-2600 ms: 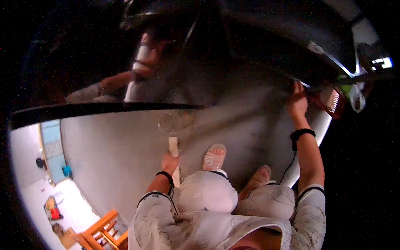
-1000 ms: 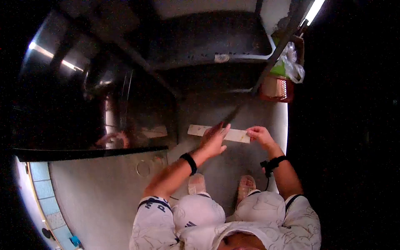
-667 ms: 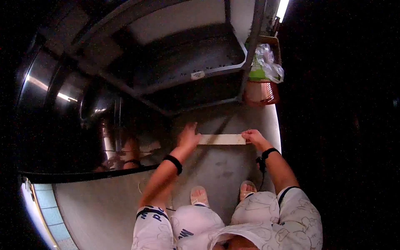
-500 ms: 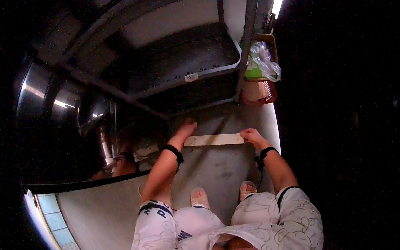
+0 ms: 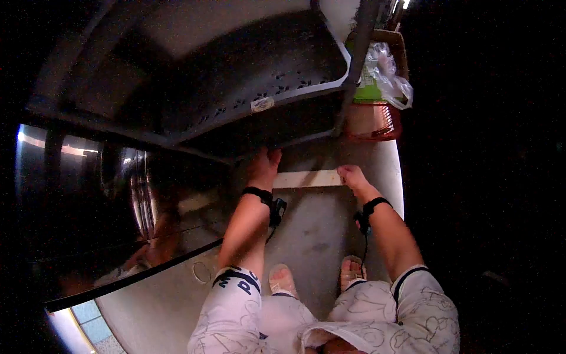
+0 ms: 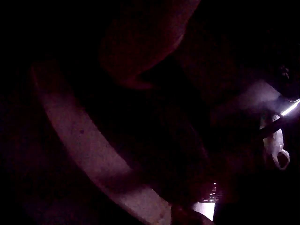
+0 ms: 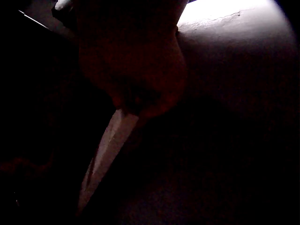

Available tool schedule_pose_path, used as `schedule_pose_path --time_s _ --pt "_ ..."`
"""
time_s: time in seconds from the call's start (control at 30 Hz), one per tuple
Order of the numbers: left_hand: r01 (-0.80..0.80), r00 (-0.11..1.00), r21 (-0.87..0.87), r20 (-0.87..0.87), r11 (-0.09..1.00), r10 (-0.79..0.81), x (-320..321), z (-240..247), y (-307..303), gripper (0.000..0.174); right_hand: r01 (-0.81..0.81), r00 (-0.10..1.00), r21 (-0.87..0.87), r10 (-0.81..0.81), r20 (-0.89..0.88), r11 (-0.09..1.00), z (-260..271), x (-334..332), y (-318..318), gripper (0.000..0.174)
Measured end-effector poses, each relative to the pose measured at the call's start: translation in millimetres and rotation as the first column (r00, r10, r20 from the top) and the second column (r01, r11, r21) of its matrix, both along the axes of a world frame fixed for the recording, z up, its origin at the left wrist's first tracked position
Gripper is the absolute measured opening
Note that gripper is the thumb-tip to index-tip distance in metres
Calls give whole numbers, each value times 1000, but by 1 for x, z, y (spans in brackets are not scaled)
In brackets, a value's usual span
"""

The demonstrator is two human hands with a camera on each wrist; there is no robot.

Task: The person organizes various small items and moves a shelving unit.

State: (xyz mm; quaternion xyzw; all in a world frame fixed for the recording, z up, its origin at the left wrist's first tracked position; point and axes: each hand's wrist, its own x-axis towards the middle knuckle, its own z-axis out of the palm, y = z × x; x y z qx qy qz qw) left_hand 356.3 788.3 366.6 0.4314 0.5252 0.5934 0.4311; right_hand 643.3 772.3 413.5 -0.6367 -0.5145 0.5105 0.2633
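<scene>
A long, flat pale strip (image 5: 306, 179) lies crosswise before me, low near the grey floor. My right hand (image 5: 351, 176) pinches its right end; in the right wrist view the strip (image 7: 108, 152) extends down from the dim fingers. At the strip's left end is my left hand (image 5: 263, 167), its wrist overlapping that end and its fingers reaching toward the dark rack (image 5: 283, 144). The left wrist view is very dark: the left hand (image 6: 145, 47) shows as a dim shape above the strip (image 6: 89, 143), and I cannot tell how its fingers lie.
A glossy black panel (image 5: 106, 200) stands at the left, with reflections in it. Ahead is a dark rack tier (image 5: 262, 104) with a pale label. A reddish basket (image 5: 371, 122) and a clear plastic bag (image 5: 386, 74) sit at the right. My sandalled feet (image 5: 283, 278) are on the floor.
Earlier the left hand held the strip upright near my left foot; then both hands brought it crosswise in front. The left hand slid along to its left end and reached farther forward.
</scene>
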Motion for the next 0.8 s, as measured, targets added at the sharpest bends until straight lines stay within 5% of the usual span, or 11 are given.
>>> schedule_pose_path --time_s 0.1,0.23,0.27,0.33,0.37,0.43,0.5,0.63,0.7,0.8 --pt "-1 869 -101 492 995 51 15 8 13 29 -13 998 84 17 -52 996 1 -3 11 23" --pt "32 623 -112 779 993 68 41 19 21 26 -35 990 157 13 140 987 -20 20 36 22" --pt "37 569 -104 820 994 65 48 22 21 25 -184 974 307 131 186 934 -10 24 30 22" --pt "52 492 -86 869 995 49 61 26 22 24 -328 939 439 237 249 836 -21 46 40 23" --pt "63 461 -81 886 995 43 66 29 22 23 -443 841 403 216 496 800 -55 68 63 26" --pt "77 424 -70 905 995 31 74 28 22 21 -545 685 336 177 707 768 -58 68 69 28" --pt "94 400 -61 916 994 18 79 27 22 20 -189 766 250 -17 642 950 -6 33 46 31" --pt "88 390 -81 920 993 41 86 35 22 18 36 854 125 -95 511 992 -25 45 62 32" --pt "73 372 -141 922 987 104 86 46 22 18 -274 774 317 13 633 908 6 35 53 27" --pt "78 345 -42 939 996 12 86 38 30 19 -175 839 368 -58 541 913 10 32 54 29"
